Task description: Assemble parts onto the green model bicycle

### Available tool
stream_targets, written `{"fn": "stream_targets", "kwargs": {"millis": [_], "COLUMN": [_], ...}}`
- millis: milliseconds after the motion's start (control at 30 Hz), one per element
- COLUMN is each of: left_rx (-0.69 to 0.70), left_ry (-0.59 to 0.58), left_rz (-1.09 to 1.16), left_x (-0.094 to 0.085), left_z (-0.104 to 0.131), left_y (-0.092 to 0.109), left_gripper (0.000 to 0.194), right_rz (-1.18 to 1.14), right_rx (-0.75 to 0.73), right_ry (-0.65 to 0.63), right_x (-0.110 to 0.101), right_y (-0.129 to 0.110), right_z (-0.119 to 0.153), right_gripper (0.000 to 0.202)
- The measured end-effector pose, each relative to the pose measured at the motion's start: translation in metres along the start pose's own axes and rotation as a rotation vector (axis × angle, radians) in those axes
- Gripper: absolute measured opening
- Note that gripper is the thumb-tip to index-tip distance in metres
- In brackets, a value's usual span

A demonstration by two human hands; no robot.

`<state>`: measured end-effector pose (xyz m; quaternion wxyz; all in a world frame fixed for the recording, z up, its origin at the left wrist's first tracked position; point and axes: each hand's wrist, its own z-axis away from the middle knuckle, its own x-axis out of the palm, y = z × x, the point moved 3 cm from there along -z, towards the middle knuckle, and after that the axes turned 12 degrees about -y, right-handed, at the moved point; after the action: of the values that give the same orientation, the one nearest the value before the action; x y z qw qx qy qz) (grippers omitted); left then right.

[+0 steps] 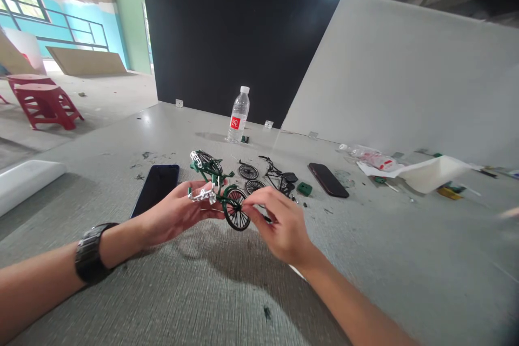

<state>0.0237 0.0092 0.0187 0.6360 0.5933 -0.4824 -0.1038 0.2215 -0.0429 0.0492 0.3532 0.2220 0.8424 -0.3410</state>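
Note:
A small green toy bicycle (221, 189) with silver handlebars is held up above the table. My left hand (178, 208), with a black watch on its wrist, is closed around the frame from the left. At the black spoked wheel (237, 209), the thumb and fingertips of my right hand (279, 221) pinch together near the hub; any tiny part between them is hidden. Just behind lie two loose black wheels (248, 171) and a black toy bicycle frame (278, 175). A small green block (304, 189) sits to their right.
Phones lie on both sides, a dark one (156, 186) at left and another (328, 179) at right. A water bottle (238, 116) stands behind. Farther right are a bottle on its side (371, 157) and white paper (436, 173). Green scraps dot the table; a blurred hand shows at the right edge.

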Motion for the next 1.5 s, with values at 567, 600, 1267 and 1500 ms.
{"fn": "stream_targets", "kwargs": {"millis": [567,600,1267,1500], "left_rx": [0.113,0.106,0.339,0.398], "left_ry": [0.318,0.31,0.331,0.353], "left_rz": [-0.032,-0.036,-0.026,-0.028], "left_x": [-0.054,-0.052,-0.069,-0.066], "left_z": [-0.008,-0.008,-0.009,-0.007], "left_y": [0.028,0.027,0.059,0.067], "left_gripper": [0.008,0.007,0.012,0.012], "right_rz": [0.274,0.288,0.326,0.189], "right_rx": [0.372,0.391,0.47,0.317], "right_ry": [-0.284,-0.308,-0.373,-0.535], "right_x": [0.0,0.002,0.021,0.076], "right_y": [0.05,0.049,0.104,0.038], "right_z": [-0.004,-0.007,-0.1,-0.119], "right_gripper": [0.01,0.009,0.015,0.023]}}
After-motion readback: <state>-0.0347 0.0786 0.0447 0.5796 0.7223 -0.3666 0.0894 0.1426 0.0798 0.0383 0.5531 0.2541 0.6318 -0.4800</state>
